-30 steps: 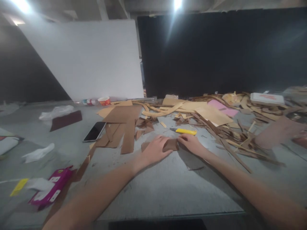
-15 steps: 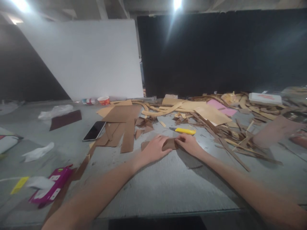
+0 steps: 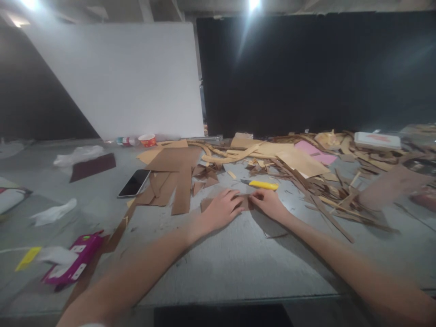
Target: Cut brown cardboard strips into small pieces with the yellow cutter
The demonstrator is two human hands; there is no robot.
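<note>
A small brown piece of card-like sheet (image 3: 246, 203) lies on the table in front of me. Spread over it is my left hand (image 3: 223, 208), palm down and fingers apart, pressing on its middle. At the piece's right end my right hand (image 3: 269, 203) has thumb and forefinger pinched together on the edge. Just beyond my right hand rests a yellow utility knife (image 3: 262, 185), its blade pointing left. A thin dark strip (image 3: 276, 236) lies below my right wrist.
Brown sheets (image 3: 182, 190) and a phone (image 3: 134, 183) lie to the left. Offcuts and strips (image 3: 327, 204) are heaped at right, near a pink sheet (image 3: 315, 152). A purple tissue pack (image 3: 83, 254) sits front left. A paper cup (image 3: 147, 140) stands at the back.
My left hand has shifted slightly, its fingers spread a little further over the brown piece. The right hand keeps its pinch. The view has tilted a little.
</note>
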